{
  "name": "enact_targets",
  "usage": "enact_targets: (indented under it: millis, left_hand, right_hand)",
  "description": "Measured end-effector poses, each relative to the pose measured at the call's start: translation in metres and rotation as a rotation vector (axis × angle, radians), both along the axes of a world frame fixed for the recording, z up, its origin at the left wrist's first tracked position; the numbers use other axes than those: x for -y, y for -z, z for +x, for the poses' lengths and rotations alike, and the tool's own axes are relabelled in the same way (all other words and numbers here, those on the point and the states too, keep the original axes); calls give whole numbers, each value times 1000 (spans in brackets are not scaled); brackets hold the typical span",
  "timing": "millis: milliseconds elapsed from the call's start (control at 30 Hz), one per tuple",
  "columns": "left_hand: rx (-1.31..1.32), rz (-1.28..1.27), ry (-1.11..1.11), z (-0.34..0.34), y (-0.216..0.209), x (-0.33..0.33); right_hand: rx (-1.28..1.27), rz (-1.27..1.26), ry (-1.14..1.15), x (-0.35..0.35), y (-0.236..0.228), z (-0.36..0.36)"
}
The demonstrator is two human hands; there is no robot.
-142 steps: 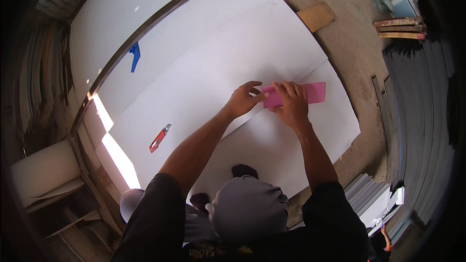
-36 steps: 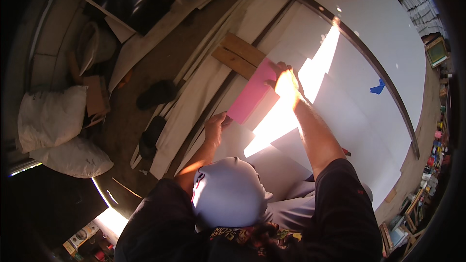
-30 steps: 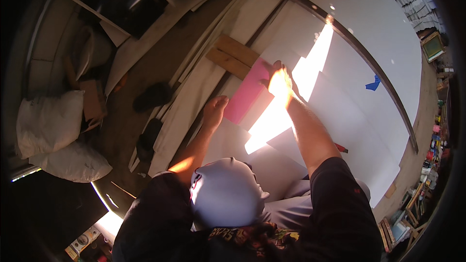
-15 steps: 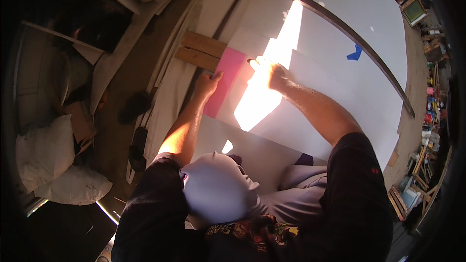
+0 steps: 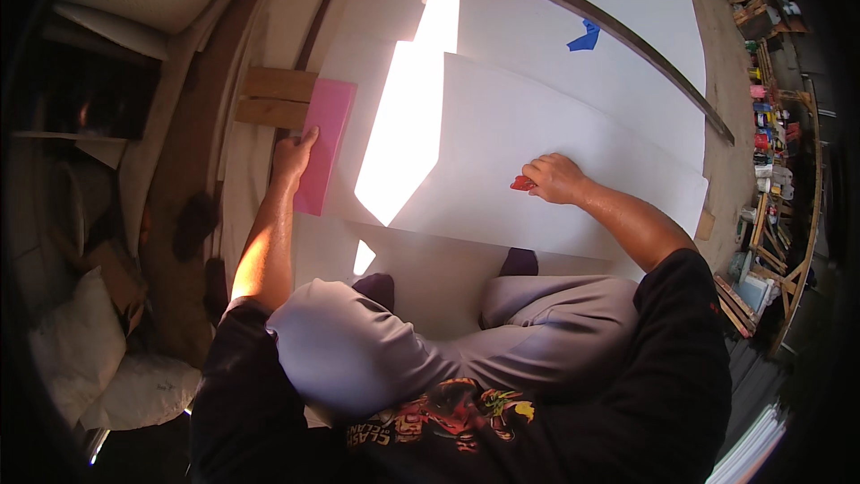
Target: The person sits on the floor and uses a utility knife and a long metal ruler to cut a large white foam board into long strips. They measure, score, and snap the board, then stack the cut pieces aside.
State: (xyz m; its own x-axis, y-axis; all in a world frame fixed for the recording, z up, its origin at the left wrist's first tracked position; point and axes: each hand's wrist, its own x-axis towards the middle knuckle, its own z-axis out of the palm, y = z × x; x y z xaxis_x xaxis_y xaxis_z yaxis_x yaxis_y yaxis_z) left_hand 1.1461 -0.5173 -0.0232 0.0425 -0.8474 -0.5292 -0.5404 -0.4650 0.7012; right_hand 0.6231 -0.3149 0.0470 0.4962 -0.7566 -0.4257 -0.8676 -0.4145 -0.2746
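left hand point(image 5: 291, 161): at left edge of pink strip point(image 5: 324, 148), thumb laid on top, around mid-length; other fingers partly hidden, can't tell if they grip underneath
right hand point(image 5: 554, 177): curled closed around red cutter point(image 5: 521, 184), over white sheet point(image 5: 502, 125); can't tell if knuckles touch it
hands spacing: well apart, about same depth, sun patch point(image 5: 408, 116) between them
pink strip position: left of center, long flat rectangle, long sides running near to far, far end tilted a bit right
red cutter detail: red end pokes out left of the fist, rest covered by fingers, blade can't be made out
wood boards point(image 5: 279, 85): two brown pieces side by side, left of strip's far end, right ends meeting the strip
white sheet extent: large, spans center to right, near edge runs just beyond the feet
blue scrap point(image 5: 584, 36): far right, just beside near side of dark bar point(image 5: 681, 86)
dark bar run: crosses far side, slopes nearer toward right
person: seated, knees bent, gray trousers point(image 5: 358, 341), dark socks point(image 5: 374, 289), dark short-sleeved shirt point(image 5: 242, 376) with colored print on front
near left: pale sacks point(image 5: 90, 336), bulging, slumped together
right edge: loose planks point(image 5: 736, 309) plus jumbled small items, mostly too small to tell
brown block point(image 5: 706, 222): right, by white sheet's right edge
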Motion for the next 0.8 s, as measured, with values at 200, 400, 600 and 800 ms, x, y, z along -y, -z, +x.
enact_targets:
  millis: [200,400,600,800]
  left_hand:
    - [13,-37,7,1,0,0]
    - [10,-4,0,5,2,0]
    - [29,-2,31,-4,-10,-2]
    - [36,99,5,-2,-21,-15]
  right_hand:
    - [144,-5,570,47,-13,55]
    - [19,-313,-455,87,-26,37]
    - [88,-414,-775,92,10,23]
    - [206,-441,-438,104,14,59]
